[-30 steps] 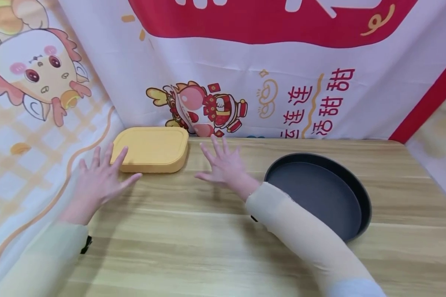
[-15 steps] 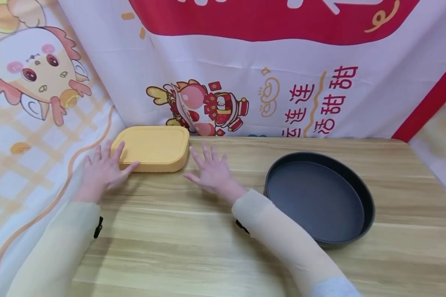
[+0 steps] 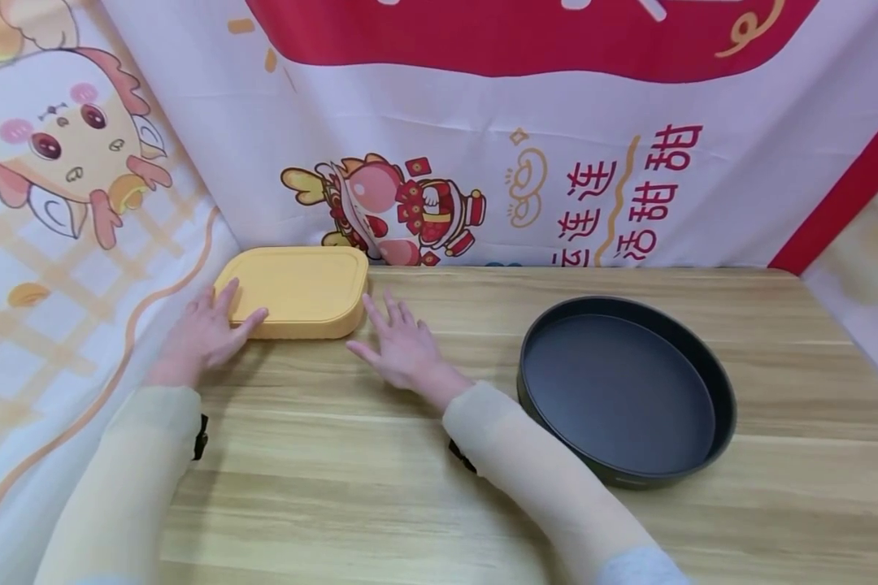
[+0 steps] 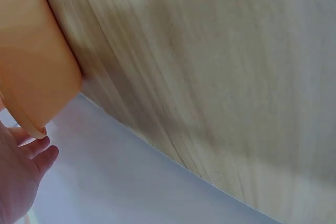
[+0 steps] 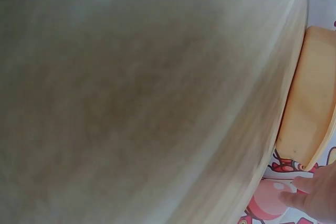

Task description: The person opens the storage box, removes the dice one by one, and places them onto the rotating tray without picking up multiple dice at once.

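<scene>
A yellow lidded box (image 3: 300,284) with rounded corners lies at the back left of the wooden table. My left hand (image 3: 203,331) is at the box's left end, its thumb over the front left corner. In the left wrist view, the left fingers (image 4: 46,158) touch the rim of the box's lid. Close by the box's right end is my right hand (image 3: 406,349), fingers extended and holding nothing. In the right wrist view, the right hand (image 5: 317,195) shows only partly, near the end of the box; whether a fingertip touches it I cannot tell.
A round, dark, deep pan (image 3: 622,390) stands on the table (image 3: 336,487) to the right of my right forearm. A printed white cloth (image 3: 439,114) hangs along the back edge. More patterned cloth (image 3: 80,325) borders the left side.
My left hand has moved forward and right, onto the left end of the box. My right hand has moved left toward its right end. Box and pan have stayed put.
</scene>
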### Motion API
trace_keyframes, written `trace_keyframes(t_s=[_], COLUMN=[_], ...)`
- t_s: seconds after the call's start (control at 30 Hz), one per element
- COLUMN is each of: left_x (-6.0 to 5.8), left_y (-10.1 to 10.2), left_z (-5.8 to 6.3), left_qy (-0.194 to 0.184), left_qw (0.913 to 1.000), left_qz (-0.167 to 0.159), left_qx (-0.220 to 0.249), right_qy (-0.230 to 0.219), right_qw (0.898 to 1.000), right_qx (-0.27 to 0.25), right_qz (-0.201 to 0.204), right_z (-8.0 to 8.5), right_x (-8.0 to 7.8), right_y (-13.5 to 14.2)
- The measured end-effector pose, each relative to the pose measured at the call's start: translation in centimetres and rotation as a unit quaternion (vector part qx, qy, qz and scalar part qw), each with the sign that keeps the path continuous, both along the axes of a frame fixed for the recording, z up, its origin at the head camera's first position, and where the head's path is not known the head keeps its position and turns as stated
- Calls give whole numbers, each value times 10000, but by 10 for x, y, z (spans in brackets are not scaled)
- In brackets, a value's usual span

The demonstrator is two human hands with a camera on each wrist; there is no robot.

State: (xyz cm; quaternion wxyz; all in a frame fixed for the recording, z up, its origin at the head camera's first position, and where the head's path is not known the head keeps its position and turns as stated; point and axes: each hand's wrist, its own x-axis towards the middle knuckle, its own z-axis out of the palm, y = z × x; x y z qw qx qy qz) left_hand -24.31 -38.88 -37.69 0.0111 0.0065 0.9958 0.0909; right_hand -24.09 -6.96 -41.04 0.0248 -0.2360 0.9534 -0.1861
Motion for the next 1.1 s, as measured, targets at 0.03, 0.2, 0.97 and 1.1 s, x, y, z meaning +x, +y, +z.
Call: trace_keyframes(t_s=[0.03, 0.2, 0.97, 1.1], left_x=[0, 1, 16, 19], left_y=[0, 6, 25, 25], left_z=[-1, 0, -6, -7], left_qy=[61, 219, 344, 347], left_qw=[10000, 9996, 9958, 9948], left_qz=[-32, -175, -73, -75], left_qx=[32, 66, 844, 953], right_qy=[-45, -487, -867, -947], right_qw=[10000, 9971, 9709, 9607], right_qx=[-75, -567, -2150, -2483], right_qz=[-6, -114, -602, -800], right_z=[0, -1, -4, -2], right_x=[0, 2, -1, 0], right_y=[0, -1, -4, -3])
